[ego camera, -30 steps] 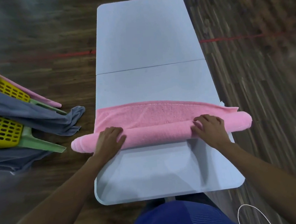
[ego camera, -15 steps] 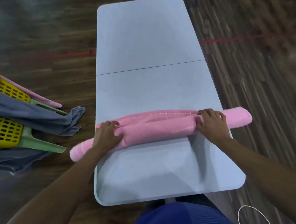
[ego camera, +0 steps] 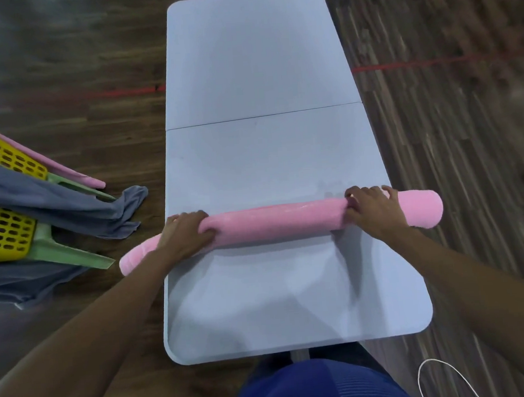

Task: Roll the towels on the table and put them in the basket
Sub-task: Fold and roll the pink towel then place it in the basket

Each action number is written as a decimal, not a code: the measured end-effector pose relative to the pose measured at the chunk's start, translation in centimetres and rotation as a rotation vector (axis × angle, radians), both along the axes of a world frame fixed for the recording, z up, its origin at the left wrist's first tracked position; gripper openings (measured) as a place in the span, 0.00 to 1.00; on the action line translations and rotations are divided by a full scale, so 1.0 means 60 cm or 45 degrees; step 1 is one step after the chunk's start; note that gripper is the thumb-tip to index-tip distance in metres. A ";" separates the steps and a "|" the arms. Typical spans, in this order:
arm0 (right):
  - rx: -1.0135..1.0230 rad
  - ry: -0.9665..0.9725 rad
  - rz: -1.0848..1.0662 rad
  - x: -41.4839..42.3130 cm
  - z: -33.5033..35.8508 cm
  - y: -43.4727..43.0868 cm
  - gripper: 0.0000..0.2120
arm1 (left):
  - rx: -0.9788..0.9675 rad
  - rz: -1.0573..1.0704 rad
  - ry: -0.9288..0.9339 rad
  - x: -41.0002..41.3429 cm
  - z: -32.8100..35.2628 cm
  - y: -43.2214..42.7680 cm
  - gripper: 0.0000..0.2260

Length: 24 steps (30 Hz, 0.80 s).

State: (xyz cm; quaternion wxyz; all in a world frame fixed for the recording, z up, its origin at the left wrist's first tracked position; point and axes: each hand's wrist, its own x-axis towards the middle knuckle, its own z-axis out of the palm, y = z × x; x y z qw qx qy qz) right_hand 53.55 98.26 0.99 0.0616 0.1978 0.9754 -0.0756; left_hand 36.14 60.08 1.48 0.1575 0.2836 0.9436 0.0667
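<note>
Pink towel [ego camera: 275, 223] fully rolled, lying across worktop [ego camera: 260, 155], ends overhanging. Gripped by left hand [ego camera: 184, 238] and right hand [ego camera: 375, 212], fingers curled round it. Remaining: move to basket [ego camera: 4, 230], well apart at left.

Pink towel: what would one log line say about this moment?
pink towel: fully rolled, across table, both ends overhang | left hand: grips towel | right hand: grips towel | basket: left of table

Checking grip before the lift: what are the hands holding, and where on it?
Both grip the rolled pink towel: left hand near its left end, right hand near its right end.
</note>
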 end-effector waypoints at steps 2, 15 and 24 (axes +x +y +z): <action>-0.023 0.049 -0.054 -0.010 0.002 0.009 0.16 | 0.067 0.104 0.073 -0.010 -0.013 -0.003 0.24; -0.285 -0.300 -0.093 0.002 -0.015 0.031 0.30 | -0.194 0.321 -0.114 0.021 -0.041 -0.018 0.27; -0.763 -0.057 -0.701 -0.021 -0.008 -0.161 0.29 | 0.266 0.880 -0.454 0.156 -0.048 0.178 0.29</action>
